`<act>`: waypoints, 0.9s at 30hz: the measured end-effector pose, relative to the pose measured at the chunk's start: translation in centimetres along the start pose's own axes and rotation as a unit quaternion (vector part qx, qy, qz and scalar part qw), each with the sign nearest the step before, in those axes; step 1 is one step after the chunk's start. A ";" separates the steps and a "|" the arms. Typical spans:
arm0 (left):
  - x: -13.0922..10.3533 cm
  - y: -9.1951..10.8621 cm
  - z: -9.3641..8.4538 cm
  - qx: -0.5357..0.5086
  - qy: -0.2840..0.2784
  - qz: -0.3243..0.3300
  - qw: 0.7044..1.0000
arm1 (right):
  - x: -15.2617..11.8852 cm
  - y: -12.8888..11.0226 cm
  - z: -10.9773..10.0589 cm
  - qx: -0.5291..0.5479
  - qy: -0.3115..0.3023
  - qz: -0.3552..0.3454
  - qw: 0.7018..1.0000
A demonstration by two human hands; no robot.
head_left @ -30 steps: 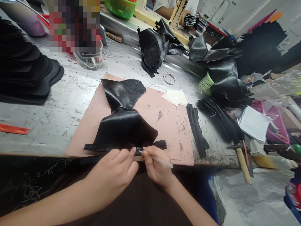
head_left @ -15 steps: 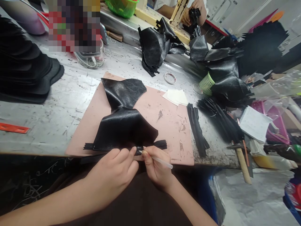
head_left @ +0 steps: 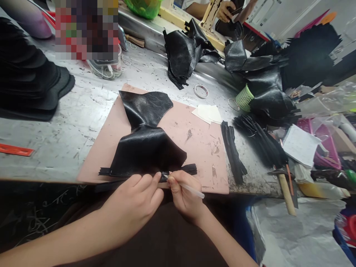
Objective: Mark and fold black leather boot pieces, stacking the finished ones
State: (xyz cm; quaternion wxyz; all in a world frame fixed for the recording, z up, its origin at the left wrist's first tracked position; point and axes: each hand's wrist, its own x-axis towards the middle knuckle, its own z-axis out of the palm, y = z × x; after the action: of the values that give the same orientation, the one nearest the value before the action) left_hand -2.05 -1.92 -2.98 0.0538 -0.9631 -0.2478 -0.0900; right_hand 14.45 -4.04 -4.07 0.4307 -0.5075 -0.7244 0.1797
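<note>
A black leather piece [head_left: 147, 148], narrow in the middle, lies on a pink board [head_left: 205, 148] at the table's front edge. Along its near edge runs a black zipper [head_left: 190, 169], its ends sticking out on both sides. My left hand [head_left: 139, 194] is closed, its fingers gripping that near edge; what sits under the fingertips is partly hidden. In my right hand [head_left: 185, 193] is a slim white pen [head_left: 193, 191], its tip touching the edge right beside my left fingertips.
Loose black zippers [head_left: 233, 152] lie right of the board, near white paper pieces [head_left: 208, 112] and a tape roll [head_left: 201, 91]. More leather pieces [head_left: 183, 52] lie behind. Black cut pieces [head_left: 27, 78] are stacked left. A hammer [head_left: 286, 193] overhangs the edge. Across, a co-worker's hand [head_left: 225, 13] handles black material.
My hands, the pen and the leather piece stay almost in place. Across the table, the co-worker's hands and the black material in them have shifted.
</note>
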 end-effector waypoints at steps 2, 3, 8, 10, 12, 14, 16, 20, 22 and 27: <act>0.0 0.0 0.0 -0.006 0.000 -0.004 1.000 | 0.0 0.0 0.0 -0.010 -0.001 -0.002 1.000; 0.0 0.0 0.0 -0.008 -0.002 -0.006 1.000 | 0.0 0.0 0.0 -0.012 0.001 -0.004 1.000; -0.1 0.0 0.0 -0.003 0.009 -0.003 1.000 | 0.1 0.1 -0.1 -0.021 -0.005 -0.005 1.000; -0.1 0.0 -0.1 -0.003 0.010 -0.002 1.000 | 0.0 0.0 -0.2 -0.021 -0.005 0.001 1.000; -0.1 -0.1 -0.2 -0.004 0.009 -0.002 1.000 | -0.3 -0.2 -0.1 -0.015 -0.005 0.003 1.000; -0.1 -0.1 -0.2 -0.009 0.007 -0.008 1.000 | -0.6 -0.4 -0.2 0.009 0.022 -0.009 1.000; 0.1 -0.1 -0.1 -0.025 0.004 -0.017 1.000 | -0.7 -0.1 -0.5 0.038 0.118 -0.023 0.992; 0.0 -0.4 -0.2 -0.114 0.035 -0.038 0.992 | 1.3 2.5 -2.9 -0.094 0.211 0.075 0.970; -0.6 -1.3 -0.6 -0.210 0.070 -0.057 0.974 | 2.8 4.0 -4.6 -0.237 0.117 0.129 0.956; -3.8 -5.6 -2.0 -0.276 0.138 -0.293 0.905 | 4.6 3.1 -5.2 -0.322 0.141 0.016 0.936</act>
State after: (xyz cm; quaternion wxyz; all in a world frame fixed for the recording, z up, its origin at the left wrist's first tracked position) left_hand -8.35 0.87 -1.43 -0.2096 -0.8011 -0.4743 -0.2990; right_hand 19.88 0.39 -1.27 0.3392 -0.6509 -0.6668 -0.1293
